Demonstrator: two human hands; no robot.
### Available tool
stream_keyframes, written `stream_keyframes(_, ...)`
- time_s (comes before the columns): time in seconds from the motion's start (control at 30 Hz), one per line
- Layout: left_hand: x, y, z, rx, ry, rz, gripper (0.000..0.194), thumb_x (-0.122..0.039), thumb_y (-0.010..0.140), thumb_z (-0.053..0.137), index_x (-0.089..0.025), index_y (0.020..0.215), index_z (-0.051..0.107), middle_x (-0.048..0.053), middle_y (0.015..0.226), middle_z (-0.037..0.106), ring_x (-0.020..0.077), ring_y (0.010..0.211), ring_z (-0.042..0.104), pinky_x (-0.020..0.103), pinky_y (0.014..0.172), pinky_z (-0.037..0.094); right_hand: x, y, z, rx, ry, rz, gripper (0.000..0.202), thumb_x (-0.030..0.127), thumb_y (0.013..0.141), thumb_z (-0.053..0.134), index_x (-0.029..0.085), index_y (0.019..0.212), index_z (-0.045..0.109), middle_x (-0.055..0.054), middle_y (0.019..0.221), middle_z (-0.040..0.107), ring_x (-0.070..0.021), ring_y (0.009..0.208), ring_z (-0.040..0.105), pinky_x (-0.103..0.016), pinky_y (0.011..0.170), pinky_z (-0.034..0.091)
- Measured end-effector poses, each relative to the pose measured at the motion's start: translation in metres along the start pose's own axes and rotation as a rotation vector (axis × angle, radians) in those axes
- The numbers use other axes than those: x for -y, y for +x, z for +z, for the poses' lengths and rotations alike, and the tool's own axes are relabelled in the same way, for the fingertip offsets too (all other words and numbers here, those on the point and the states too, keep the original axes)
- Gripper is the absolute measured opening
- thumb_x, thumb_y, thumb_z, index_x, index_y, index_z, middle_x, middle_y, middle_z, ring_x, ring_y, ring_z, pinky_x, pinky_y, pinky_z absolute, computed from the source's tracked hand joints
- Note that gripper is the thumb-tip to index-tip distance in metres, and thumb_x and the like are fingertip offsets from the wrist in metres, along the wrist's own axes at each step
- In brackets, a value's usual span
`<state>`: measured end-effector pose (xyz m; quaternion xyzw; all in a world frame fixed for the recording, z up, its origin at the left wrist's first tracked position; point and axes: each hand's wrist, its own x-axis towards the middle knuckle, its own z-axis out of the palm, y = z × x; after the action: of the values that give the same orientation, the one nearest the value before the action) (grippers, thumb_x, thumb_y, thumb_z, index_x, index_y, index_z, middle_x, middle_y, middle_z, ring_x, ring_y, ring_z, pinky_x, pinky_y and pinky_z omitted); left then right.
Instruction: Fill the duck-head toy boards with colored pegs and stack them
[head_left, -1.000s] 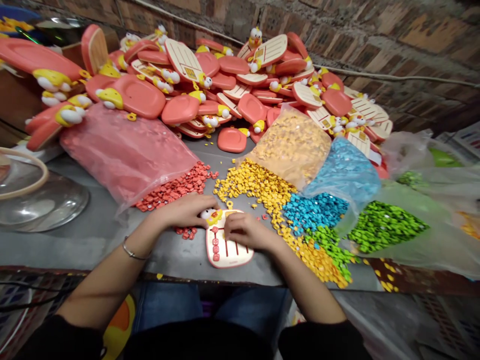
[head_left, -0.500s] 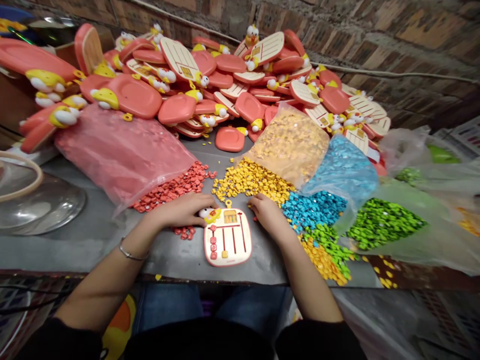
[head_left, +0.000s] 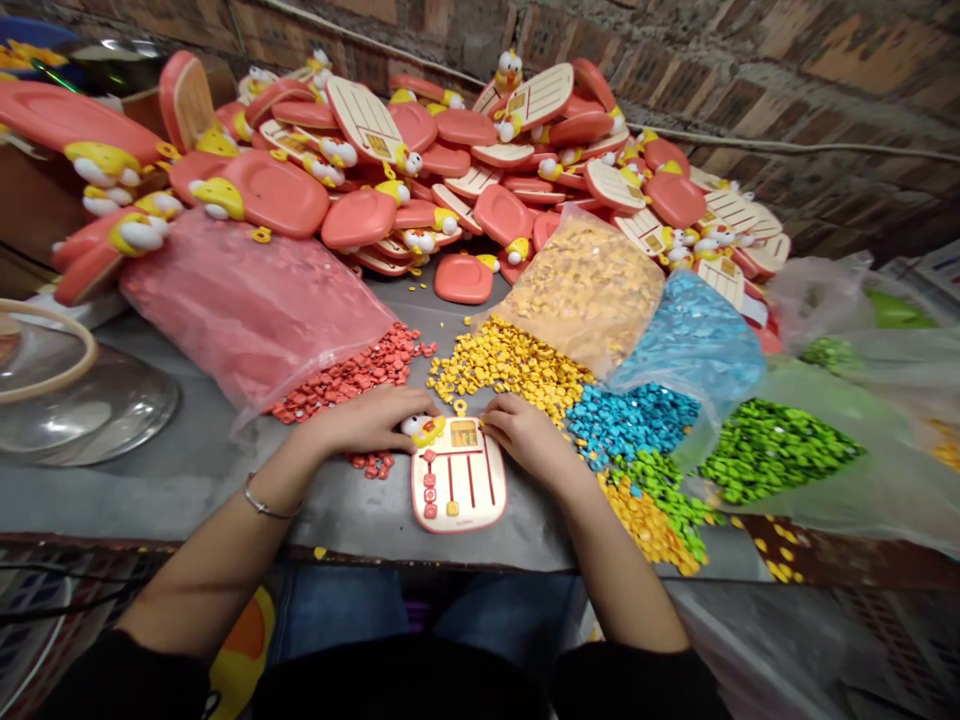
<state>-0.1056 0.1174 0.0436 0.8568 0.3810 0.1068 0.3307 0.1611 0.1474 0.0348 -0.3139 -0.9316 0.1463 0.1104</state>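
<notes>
A cream toy board (head_left: 461, 482) with a coral rim, a duck head at its upper left and a yellow ring on top lies flat on the grey table. Several red pieces (head_left: 430, 495) sit along its leftmost slot, and one yellow piece (head_left: 452, 508) rests low in the slot beside it. My left hand (head_left: 379, 418) is closed around the duck head, holding the board's upper left corner. At the upper right corner, by the top of the right-hand slot, the fingers of my right hand (head_left: 529, 435) are pinched together; whatever is between them is hidden.
Spilled red pieces (head_left: 341, 382), yellow pieces (head_left: 517, 365), blue pieces (head_left: 630, 420) and green pieces (head_left: 780, 450) lie before their plastic bags. Orange pieces (head_left: 649, 525) sit near the front edge. Coral boards (head_left: 360, 218) are heaped behind. A clear lid (head_left: 97, 410) stands left.
My right hand has moved left from beside the board onto its upper right corner, fingertips at the slot's top. My left hand stays on the duck head. The view has shifted slightly.
</notes>
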Motion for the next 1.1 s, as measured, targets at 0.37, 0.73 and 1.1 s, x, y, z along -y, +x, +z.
stream_keyframes(0.37,-0.004,0.001,-0.001,0.039,0.031,-0.032,0.034,-0.038,0.085,0.062,-0.026,0.116,0.056,0.001,0.112,0.063,0.0196,0.102,0.058,0.028,0.087,0.040,0.010,-0.005,-0.017,0.156,-0.065,0.032,0.022,0.018,0.092,0.053,0.017,0.073,0.063,-0.003,0.079,0.056,-0.0136,0.071,0.047,-0.025,0.061,0.031)
stream_keyframes(0.73,-0.007,0.001,0.000,0.025,0.079,-0.031,0.033,-0.040,0.085,0.063,-0.025,0.114,0.057,0.001,0.110,0.065,0.0193,0.101,0.059,0.027,0.086,0.039,0.007,-0.007,-0.018,0.187,0.085,0.003,0.017,0.017,0.090,0.058,0.015,0.074,0.062,-0.003,0.079,0.056,-0.0138,0.074,0.050,-0.024,0.065,0.035)
stream_keyframes(1.1,-0.007,0.001,0.000,-0.017,0.095,0.014,0.028,-0.034,0.084,0.065,-0.025,0.110,0.058,0.001,0.110,0.064,0.0194,0.100,0.059,0.028,0.086,0.040,0.031,0.002,0.011,0.208,0.438,-0.314,0.011,0.023,0.088,0.064,0.018,0.078,0.064,-0.002,0.079,0.062,-0.0163,0.081,0.056,-0.029,0.079,0.044)
